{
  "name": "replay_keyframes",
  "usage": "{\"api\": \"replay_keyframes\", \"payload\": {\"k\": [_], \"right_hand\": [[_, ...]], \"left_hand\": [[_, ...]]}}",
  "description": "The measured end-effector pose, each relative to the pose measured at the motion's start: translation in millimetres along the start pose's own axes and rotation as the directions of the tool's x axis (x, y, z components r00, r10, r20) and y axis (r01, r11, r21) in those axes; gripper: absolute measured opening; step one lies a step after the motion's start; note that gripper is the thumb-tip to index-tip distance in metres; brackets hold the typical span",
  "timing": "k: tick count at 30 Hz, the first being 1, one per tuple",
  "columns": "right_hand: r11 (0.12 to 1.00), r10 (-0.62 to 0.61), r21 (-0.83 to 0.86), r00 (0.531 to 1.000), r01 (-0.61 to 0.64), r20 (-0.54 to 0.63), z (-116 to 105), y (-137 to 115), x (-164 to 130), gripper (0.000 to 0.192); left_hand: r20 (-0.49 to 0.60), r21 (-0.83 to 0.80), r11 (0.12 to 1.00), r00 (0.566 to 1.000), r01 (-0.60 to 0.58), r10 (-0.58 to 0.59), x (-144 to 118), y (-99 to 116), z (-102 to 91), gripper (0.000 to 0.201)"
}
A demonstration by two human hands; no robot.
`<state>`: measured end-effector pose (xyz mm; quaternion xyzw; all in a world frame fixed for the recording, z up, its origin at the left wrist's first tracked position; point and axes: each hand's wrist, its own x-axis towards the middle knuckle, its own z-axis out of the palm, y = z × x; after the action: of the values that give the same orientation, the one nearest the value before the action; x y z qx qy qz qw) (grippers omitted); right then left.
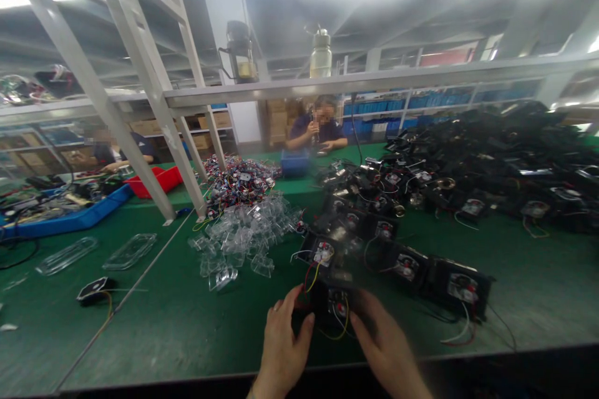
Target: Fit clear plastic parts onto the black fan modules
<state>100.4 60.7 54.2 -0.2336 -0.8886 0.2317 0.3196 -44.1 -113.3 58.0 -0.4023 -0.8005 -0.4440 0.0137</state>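
Note:
A black plastic housing (331,303) with a small motor and red, white and yellow wires is between my hands, low over the bench's front edge. My left hand (284,338) grips its left side, thumb in front and fingers behind. On the opposite side my right hand (381,340) holds it, thumb towards me; its fingers are partly hidden and blurred. Just beyond lies a similar black housing (312,249) with its own wires. More wired housings, among them one at the right (463,290), rest on the green bench.
Clear plastic parts (243,234) are heaped left of centre, with wired motors (243,177) behind. A large pile of black housings (505,156) fills the right. Metal posts (140,75) carry a shelf (374,82) with bottles. Two people sit across the bench.

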Motion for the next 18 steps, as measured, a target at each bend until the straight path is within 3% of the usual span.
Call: {"api": "replay_keyframes", "payload": {"k": [3, 7, 9, 13, 18], "right_hand": [[1.0, -0.017, -0.007, 1.0, 0.017, -0.014, 2.4, 0.9, -2.1, 0.035], [0.993, -0.11, 0.011, 0.975, 0.114, -0.193, 3.7, -1.1, -5.0, 0.031], [0.982, -0.181, 0.004, 0.95, 0.188, -0.253, 2.7, -4.1, -5.9, 0.023], [0.959, -0.281, -0.038, 0.939, 0.28, -0.195, 0.3, -11.1, -3.3, 0.015], [0.927, -0.366, -0.142, 0.918, 0.347, -0.152, -5.6, -12.1, 3.8, 0.016]], "left_hand": [[-0.131, 0.028, 0.995, 0.986, -0.097, 0.1, -2.4, 3.5, 0.0, 0.04], [-0.344, 0.143, 0.967, 0.906, -0.21, 0.248, -4.1, 23.8, 1.5, 0.019], [-0.345, 0.215, 0.947, 0.888, -0.24, 0.304, -2.7, 37.2, 4.4, 0.016], [-0.299, 0.298, 0.922, 0.892, -0.25, 0.338, 6.5, 56.0, 11.2, 0.02], [-0.234, 0.254, 0.913, 0.896, -0.32, 0.379, 20.5, 54.3, 16.0, 0.022]]}}
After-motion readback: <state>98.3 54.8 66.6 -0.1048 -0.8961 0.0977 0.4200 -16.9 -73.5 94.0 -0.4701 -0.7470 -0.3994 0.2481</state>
